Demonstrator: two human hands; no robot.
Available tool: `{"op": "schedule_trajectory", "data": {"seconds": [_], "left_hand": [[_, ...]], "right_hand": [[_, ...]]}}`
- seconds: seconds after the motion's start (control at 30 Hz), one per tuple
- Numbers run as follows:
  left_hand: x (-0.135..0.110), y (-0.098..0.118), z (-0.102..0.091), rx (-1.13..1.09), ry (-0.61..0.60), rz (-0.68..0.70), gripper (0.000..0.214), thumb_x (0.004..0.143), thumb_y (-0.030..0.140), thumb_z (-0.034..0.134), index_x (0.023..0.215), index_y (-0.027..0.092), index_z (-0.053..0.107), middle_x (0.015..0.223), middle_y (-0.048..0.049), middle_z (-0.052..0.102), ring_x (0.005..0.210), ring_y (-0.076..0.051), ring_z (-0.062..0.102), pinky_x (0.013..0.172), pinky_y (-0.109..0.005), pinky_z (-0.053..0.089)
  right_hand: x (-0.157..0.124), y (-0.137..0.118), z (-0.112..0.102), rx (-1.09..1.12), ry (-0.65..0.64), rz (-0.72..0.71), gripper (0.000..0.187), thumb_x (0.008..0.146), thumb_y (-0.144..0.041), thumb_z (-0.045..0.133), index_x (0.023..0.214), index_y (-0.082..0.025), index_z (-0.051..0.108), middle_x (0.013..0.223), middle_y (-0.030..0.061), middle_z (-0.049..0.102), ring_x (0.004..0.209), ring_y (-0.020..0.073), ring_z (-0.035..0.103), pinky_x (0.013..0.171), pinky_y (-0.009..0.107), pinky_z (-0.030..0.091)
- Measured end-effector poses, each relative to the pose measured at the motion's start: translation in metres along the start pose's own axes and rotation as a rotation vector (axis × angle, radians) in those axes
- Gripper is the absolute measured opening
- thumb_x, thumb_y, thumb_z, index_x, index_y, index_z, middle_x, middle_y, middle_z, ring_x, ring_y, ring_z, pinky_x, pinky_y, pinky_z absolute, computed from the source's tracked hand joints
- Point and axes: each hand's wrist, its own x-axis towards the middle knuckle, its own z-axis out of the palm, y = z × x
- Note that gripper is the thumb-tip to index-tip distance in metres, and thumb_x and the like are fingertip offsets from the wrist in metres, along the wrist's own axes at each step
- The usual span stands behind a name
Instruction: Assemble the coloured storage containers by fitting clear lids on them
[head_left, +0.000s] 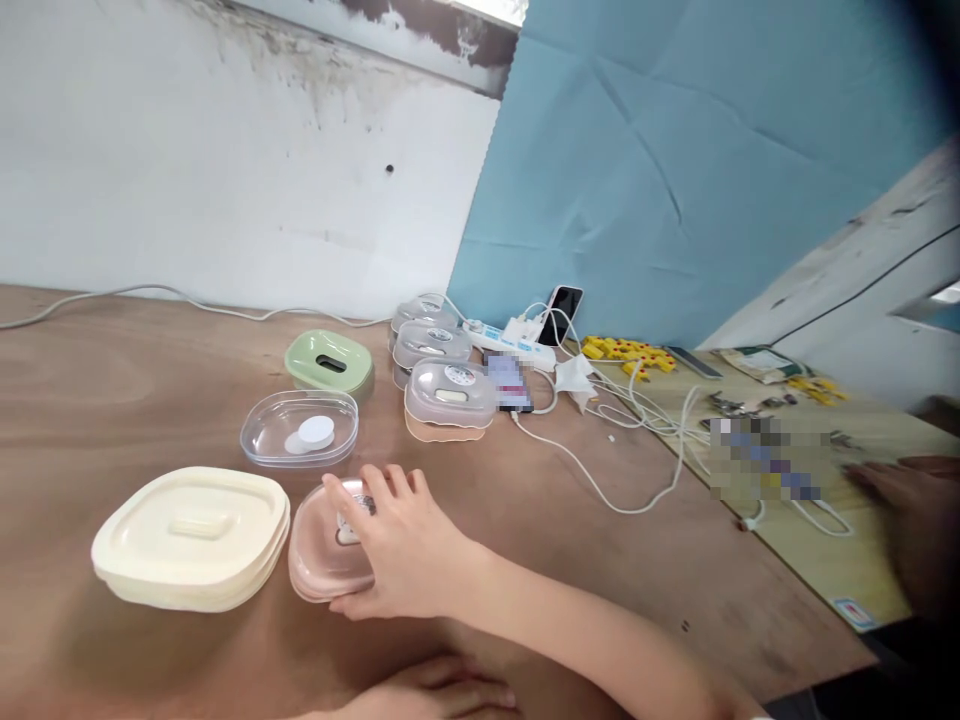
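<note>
My right hand [409,555] grips the right side of a pink box with a clear lid [319,550], thumb at the near edge and fingers spread over the top. A round label under those fingers is partly covered. At the bottom edge, my left hand [442,690] lies on the table with fingers stretched out, holding nothing. Left of the pink box stands a cream lidded box [187,540]. Behind it lies a clear oval lid or tray [262,435] with a white disc [316,431]. Farther back is a green piece with a dark oblong slot [300,358].
Several boxes with clear lids [454,385] stand behind, near a power strip [517,345], phones [561,315] and white cables [630,508]. Yellow parts [630,353] lie at the back right. Another person's hand [892,485] rests on the adjoining yellowish table [847,555].
</note>
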Motion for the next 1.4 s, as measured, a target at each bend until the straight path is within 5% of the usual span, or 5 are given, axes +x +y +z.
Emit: {"op": "schedule_trajectory", "data": {"seconds": [0.37, 0.57, 0.83, 1.07, 1.4], "left_hand": [[0.004, 0.005, -0.008, 0.020, 0.086, -0.017, 0.031, 0.103, 0.020, 0.029, 0.118, 0.013, 0.054, 0.118, 0.0039, 0.065, 0.114, -0.003, 0.054, 0.109, -0.019, 0.029], [0.009, 0.005, -0.016, 0.008, 0.190, -0.020, 0.031, 0.103, 0.018, 0.028, 0.117, 0.012, 0.054, 0.110, 0.0063, 0.069, 0.110, -0.002, 0.057, 0.114, -0.018, 0.014], [0.014, 0.007, -0.020, -0.035, 0.199, -0.080, 0.029, 0.103, 0.025, 0.030, 0.111, 0.013, 0.055, 0.106, 0.0034, 0.070, 0.103, -0.002, 0.060, 0.112, -0.015, 0.018], [0.015, 0.010, -0.020, -0.063, 0.215, -0.099, 0.023, 0.099, 0.028, 0.043, 0.110, 0.013, 0.057, 0.107, 0.0030, 0.070, 0.105, -0.003, 0.059, 0.112, -0.015, 0.018], [0.011, 0.005, -0.014, 0.019, 0.198, -0.021, 0.035, 0.103, 0.017, 0.023, 0.113, 0.012, 0.057, 0.108, 0.0070, 0.069, 0.107, -0.003, 0.057, 0.114, -0.019, 0.014]], "right_hand": [[-0.038, 0.041, -0.012, -0.012, -0.025, 0.166, 0.099, 0.066, -0.062, 0.068, 0.143, -0.016, 0.027, 0.128, 0.0193, 0.048, 0.106, 0.0350, 0.049, 0.085, 0.051, 0.043], [-0.048, 0.048, 0.009, 0.006, 0.151, 0.135, 0.086, 0.077, -0.067, 0.052, 0.132, -0.003, 0.038, 0.139, 0.0287, 0.037, 0.115, 0.0387, 0.045, 0.088, 0.053, 0.042], [-0.043, 0.044, 0.007, 0.024, 0.459, -0.003, 0.073, 0.077, -0.067, 0.054, 0.121, -0.009, 0.050, 0.128, 0.0227, 0.053, 0.121, 0.0369, 0.045, 0.092, 0.051, 0.040], [-0.041, 0.039, 0.012, -0.008, 0.391, 0.023, 0.051, 0.085, -0.057, 0.050, 0.115, -0.017, 0.059, 0.128, 0.0128, 0.057, 0.118, 0.0346, 0.048, 0.096, 0.053, 0.037], [-0.051, 0.042, 0.013, -0.058, 0.310, 0.022, 0.058, 0.082, -0.052, 0.055, 0.129, -0.017, 0.051, 0.138, 0.0143, 0.048, 0.125, 0.0387, 0.040, 0.097, 0.059, 0.034]]}}
